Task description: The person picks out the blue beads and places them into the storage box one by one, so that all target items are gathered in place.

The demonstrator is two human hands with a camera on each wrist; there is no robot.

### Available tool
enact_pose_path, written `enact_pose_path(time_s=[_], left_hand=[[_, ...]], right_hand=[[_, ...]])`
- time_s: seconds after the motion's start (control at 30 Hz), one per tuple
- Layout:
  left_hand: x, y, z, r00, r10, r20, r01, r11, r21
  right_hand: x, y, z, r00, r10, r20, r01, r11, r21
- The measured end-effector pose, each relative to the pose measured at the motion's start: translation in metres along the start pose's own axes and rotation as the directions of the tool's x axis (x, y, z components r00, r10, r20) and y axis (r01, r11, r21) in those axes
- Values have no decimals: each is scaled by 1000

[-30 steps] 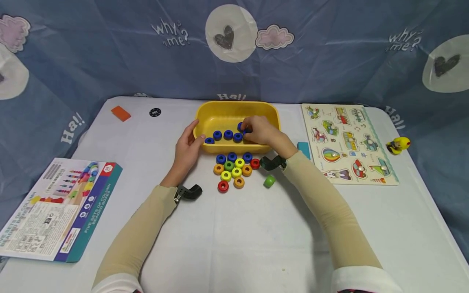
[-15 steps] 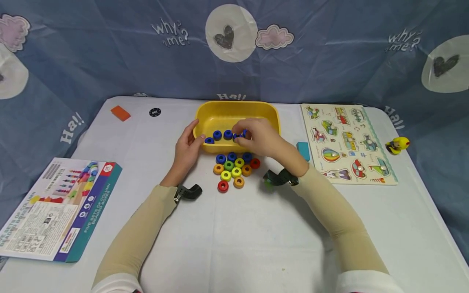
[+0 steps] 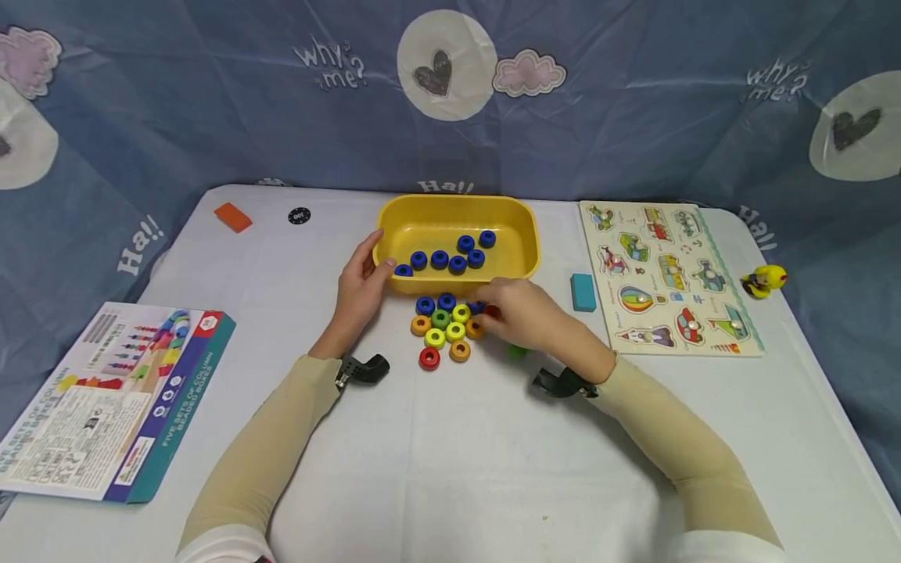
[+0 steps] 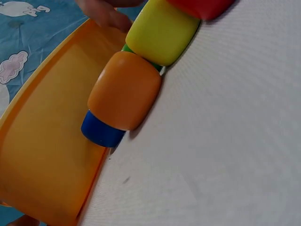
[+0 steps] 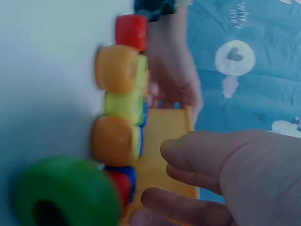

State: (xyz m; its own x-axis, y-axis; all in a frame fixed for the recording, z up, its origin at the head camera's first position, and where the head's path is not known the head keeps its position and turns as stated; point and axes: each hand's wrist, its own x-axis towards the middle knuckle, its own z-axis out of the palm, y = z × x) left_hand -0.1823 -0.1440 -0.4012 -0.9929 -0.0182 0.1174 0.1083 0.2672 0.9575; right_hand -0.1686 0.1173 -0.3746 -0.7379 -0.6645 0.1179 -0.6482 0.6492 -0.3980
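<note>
In the head view a yellow tray [image 3: 456, 286] holds several blue beads [image 3: 439, 259]. My left hand [image 3: 359, 295] grips the tray's left end, thumb at the front corner and fingers along the rim. Just in front of the tray lies a cluster of blue, green, yellow, orange and red beads [image 3: 454, 332]. My right hand [image 3: 529, 317] reaches over the cluster's right side, fingertips at a blue bead [image 3: 476, 307] and partly covering a red bead [image 3: 494, 311]. The right wrist view shows its fingers apart with nothing between them. A green bead [image 5: 66, 193] stands near this hand.
A teal block [image 3: 583, 292] and a wooden picture puzzle [image 3: 669, 274] lie to the right, with a yellow toy figure [image 3: 764, 279] beyond. At the left are a toy box [image 3: 120, 399], an orange piece [image 3: 232, 217] and a black round chip [image 3: 299, 216].
My right hand has moved out of the tray, toward me and over the bead cluster, leaving the blue beads in the tray uncovered. My left hand stays on the tray.
</note>
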Motion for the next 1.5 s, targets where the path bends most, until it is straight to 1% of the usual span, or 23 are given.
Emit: enact_pose_path(time_s=[0.1, 0.23, 0.4, 0.53, 0.67, 0.8, 0.9, 1.07, 1.23, 1.37, 1.5], left_hand=[[0, 0, 1, 1000, 2, 2, -2, 1000, -1], [0, 1, 2, 1000, 1, 4, -1, 1000, 2], [0, 2, 1, 1000, 4, 3, -4, 1000, 5], [0, 3, 1, 1000, 8, 5, -8, 1000, 6], [1, 3, 0, 1000, 8, 6, -8, 1000, 8], [1, 3, 0, 1000, 5, 4, -5, 1000, 6], [2, 3, 0, 1000, 3, 6, -3, 1000, 3], [1, 4, 1, 1000, 3, 11, -3, 1000, -2], [0, 3, 0, 1000, -4, 13, 4, 1000, 1], [-1, 2, 0, 1000, -2, 12, 2, 1000, 1], [-1, 1, 0, 1000, -1, 10, 1, 1000, 3]], right_hand=[[-3, 0, 6, 1000, 17, -25, -20, 995, -98], [-6, -3, 13, 997, 25, -73, -40, 978, -206], [-7, -7, 17, 992, 64, -112, -93, 955, -281], [-6, -9, 20, 989, 96, -116, -128, 942, -312], [-4, -7, 23, 987, 132, -97, -153, 951, -270], [-2, -3, 24, 983, 164, -82, -176, 967, -182], [-2, -1, 24, 983, 170, -75, -177, 978, -114], [-1, 3, 25, 984, 154, -94, -157, 987, -21], [-3, 5, 26, 982, 153, -109, -151, 988, 27], [-3, 6, 27, 988, 122, -95, -119, 992, 43], [-3, 7, 24, 997, 59, -45, -57, 998, 30]])
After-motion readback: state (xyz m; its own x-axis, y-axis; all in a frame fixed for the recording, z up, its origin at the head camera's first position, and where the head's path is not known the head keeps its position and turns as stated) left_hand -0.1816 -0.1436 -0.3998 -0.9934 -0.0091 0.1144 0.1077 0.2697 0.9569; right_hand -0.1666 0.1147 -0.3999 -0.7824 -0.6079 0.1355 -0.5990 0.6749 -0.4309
